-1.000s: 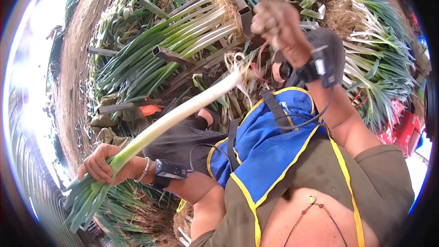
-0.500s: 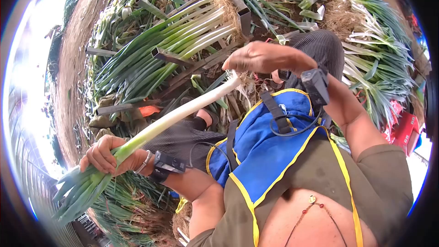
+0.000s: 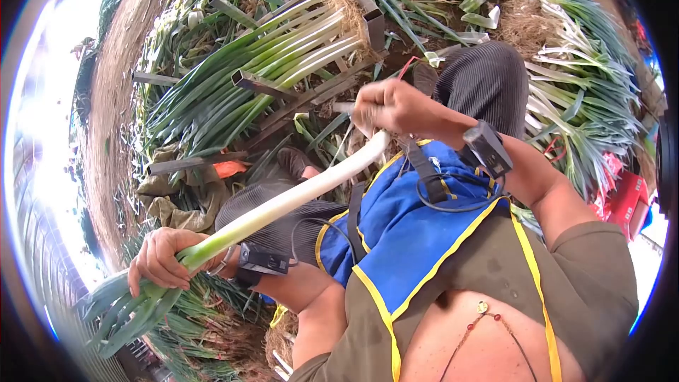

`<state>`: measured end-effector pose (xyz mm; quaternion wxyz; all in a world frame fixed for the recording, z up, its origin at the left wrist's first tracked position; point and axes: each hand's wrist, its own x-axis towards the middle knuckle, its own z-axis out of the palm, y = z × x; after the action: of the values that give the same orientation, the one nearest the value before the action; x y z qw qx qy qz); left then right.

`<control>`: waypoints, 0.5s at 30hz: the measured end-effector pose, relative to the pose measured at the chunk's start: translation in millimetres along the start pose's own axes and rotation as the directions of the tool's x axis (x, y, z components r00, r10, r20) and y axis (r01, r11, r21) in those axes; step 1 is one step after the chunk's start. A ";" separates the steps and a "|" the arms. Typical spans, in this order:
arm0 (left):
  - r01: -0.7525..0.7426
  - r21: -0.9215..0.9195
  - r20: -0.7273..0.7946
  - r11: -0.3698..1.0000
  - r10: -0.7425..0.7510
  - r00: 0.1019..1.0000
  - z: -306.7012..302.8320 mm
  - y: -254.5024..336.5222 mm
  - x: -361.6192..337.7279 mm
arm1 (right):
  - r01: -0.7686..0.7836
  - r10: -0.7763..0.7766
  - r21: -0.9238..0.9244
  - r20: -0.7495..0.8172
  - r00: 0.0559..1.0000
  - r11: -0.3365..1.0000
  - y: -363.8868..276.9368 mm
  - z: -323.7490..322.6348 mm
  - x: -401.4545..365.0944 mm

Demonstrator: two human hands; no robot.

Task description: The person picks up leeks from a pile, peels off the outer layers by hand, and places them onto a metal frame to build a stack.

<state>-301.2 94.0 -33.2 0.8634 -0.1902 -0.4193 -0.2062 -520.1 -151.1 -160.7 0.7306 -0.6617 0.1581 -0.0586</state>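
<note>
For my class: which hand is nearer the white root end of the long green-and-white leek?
Right. The right hand is at the root end; the left hand grips the green leaves.

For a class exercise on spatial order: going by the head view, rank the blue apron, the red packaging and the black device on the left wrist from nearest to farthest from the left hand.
From the left hand:
1. Black device, on that same wrist.
2. Blue apron, across the lap.
3. Red packaging, beyond the right arm.
</note>
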 end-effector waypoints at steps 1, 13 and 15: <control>0.025 -0.058 0.047 0.998 -0.022 0.999 0.1 -1.5 0.0 | -0.021 0.019 -0.016 -0.112 0.994 1.000 11.3 -6.5 5.5; 0.072 0.298 -0.199 0.952 -0.012 0.980 -10.7 2.7 -5.9 | -0.386 -0.350 -0.868 -0.483 0.803 0.312 14.7 -68.5 38.3; 0.139 0.396 -0.319 0.908 -0.006 0.948 -19.0 2.4 -5.8 | -0.113 -0.211 -0.810 -0.280 0.937 0.575 -16.9 -44.1 39.6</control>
<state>-291.0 87.6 -49.2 0.9307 0.0474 -0.3191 -0.1726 -494.3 -206.6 -153.4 0.3014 -0.9059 0.2744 -0.1150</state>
